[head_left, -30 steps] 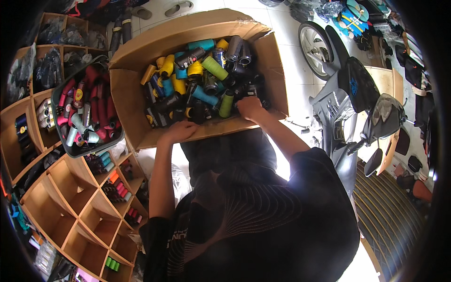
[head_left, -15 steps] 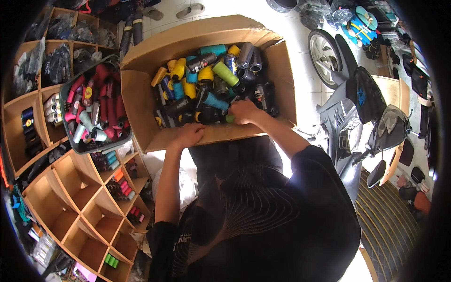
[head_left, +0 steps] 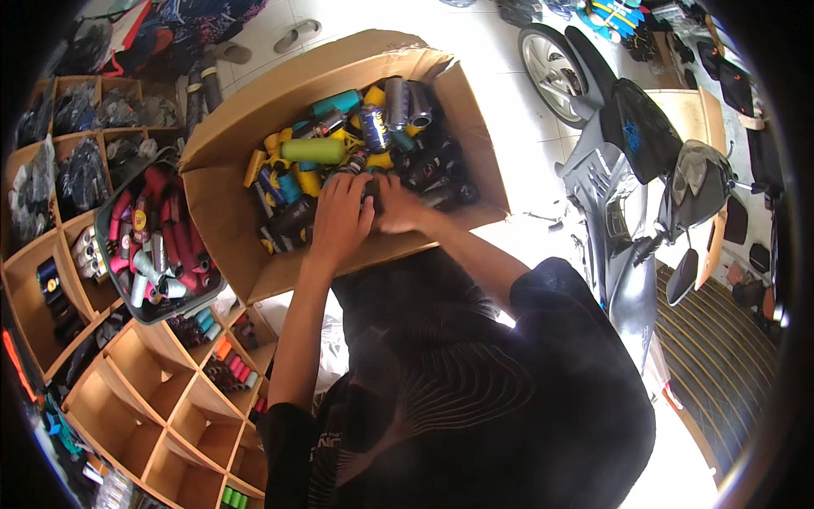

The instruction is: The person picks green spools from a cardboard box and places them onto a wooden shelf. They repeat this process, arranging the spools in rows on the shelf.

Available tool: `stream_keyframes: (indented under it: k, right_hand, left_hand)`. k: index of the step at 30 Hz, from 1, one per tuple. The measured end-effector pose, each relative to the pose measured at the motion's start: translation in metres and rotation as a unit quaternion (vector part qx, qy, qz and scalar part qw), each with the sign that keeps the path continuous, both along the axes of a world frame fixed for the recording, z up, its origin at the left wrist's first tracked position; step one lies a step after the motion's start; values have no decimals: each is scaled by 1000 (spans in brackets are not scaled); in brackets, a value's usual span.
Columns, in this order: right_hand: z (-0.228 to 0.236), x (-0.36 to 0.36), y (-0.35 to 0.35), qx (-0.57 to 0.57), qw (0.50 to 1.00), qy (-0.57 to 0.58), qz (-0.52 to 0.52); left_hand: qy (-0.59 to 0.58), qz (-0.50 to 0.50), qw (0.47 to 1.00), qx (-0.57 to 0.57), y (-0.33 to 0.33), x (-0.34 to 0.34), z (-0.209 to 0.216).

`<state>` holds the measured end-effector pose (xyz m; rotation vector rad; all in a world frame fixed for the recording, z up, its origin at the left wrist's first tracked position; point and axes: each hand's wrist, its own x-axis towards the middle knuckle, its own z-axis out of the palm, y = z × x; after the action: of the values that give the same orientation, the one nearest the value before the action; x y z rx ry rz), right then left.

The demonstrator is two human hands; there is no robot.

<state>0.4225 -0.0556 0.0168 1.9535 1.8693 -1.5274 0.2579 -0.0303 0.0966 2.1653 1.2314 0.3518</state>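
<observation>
Both hands are down among thread spools inside a large cardboard box [head_left: 216,182]. My left hand [head_left: 342,210] is at the near middle of the pile, its fingers bent over and their tips hidden among the spools. Close to its right, my right hand [head_left: 398,206] has its fingers curled round a dark thread spool [head_left: 371,190], which shows in the gap between the hands. A lime-green spool [head_left: 314,151] lies sideways just beyond my left hand. Past my fingers are a navy spool [head_left: 374,127], a grey spool [head_left: 396,103] and a teal spool [head_left: 337,103], with yellow and black ones around them.
A dark green bin [head_left: 103,222] of red and grey spools stands left of the box. Wooden cubby shelves [head_left: 127,365] run along the left side, some holding spools or bagged items. A motorbike [head_left: 606,187] is parked at right. Slippers [head_left: 297,36] lie on the far tiles.
My left hand has gone from the near box rim into the spools, beside my right hand, which has shifted left. The lime-green spool now lies farther left. The whole view has turned slightly.
</observation>
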Motion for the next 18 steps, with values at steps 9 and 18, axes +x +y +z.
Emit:
stream_keyframes:
  k: [9,18]
  right_hand:
    - [0,71,80,-180,979,-92,13]
    - [-34,73,76,-63,915,-296,266]
  left_hand:
    - [278,-128,952,4,-32,-14,-59]
    - [301,-196,933,28,-26,8,-55]
